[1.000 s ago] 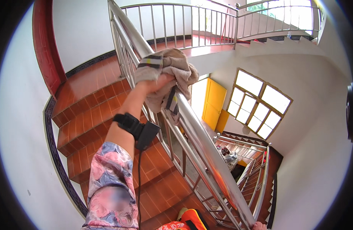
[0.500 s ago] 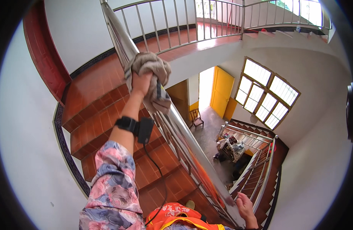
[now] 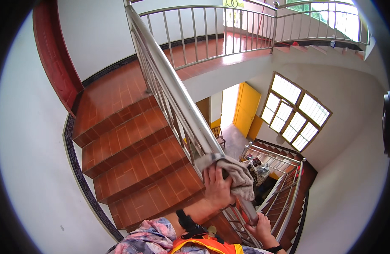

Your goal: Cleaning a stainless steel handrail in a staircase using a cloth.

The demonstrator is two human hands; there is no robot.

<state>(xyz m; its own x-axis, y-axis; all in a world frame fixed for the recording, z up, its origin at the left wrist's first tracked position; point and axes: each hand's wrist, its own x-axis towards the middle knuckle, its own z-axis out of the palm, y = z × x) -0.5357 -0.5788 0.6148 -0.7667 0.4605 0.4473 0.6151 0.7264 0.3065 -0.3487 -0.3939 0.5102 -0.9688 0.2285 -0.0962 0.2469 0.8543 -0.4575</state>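
A shiny metal handrail [image 3: 178,89] slopes from the upper landing down toward me. My left hand [image 3: 218,187] presses a grey-brown cloth [image 3: 239,178] onto its lower stretch. The cloth drapes over the rail, and its loose end hangs on the right side. Further down, my right hand [image 3: 261,230] lies against the same rail, fingers curled about it; the undersides of those fingers are hidden. A black band [image 3: 187,222] circles my left wrist.
Red-tiled steps [image 3: 135,156] climb on the left beside a white wall. Right of the rail is an open stairwell, with a chair [image 3: 218,136], a yellow door [image 3: 246,108] and a cluttered table [image 3: 259,170] below. A lower railing [image 3: 294,190] curves at the right.
My left hand has slid the cloth down the handrail, from near the top toward me. My right hand has shifted slightly left and now meets the rail.
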